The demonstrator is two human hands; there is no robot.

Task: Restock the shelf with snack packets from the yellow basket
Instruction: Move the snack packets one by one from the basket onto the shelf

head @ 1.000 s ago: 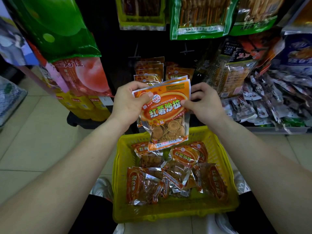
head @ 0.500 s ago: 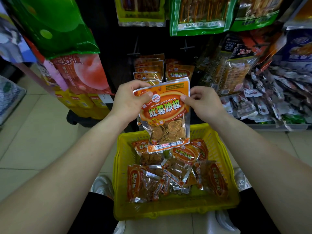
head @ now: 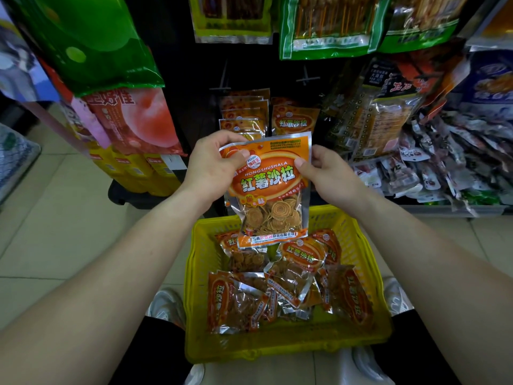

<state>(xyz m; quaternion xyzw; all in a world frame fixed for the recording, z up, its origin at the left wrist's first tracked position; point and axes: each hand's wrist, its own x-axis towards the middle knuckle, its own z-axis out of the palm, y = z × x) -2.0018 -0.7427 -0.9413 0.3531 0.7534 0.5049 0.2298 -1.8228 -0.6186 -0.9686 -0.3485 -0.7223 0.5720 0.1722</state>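
Observation:
An orange snack packet with spiral crisps hangs upright above the yellow basket. My left hand pinches its top left corner and my right hand pinches its top right edge. Several more orange packets lie loose in the basket on the floor. Behind the held packet, rows of the same orange packets hang on the dark shelf.
Green and pink bags hang at the left, with yellow packets below them. Green skewer packs hang above. A bin of small wrapped snacks fills the right. My knees and white shoes flank the basket on a tiled floor.
Both hands have straightened the held packet so that it faces me flat. They have shifted a little toward the hanging rows on the shelf.

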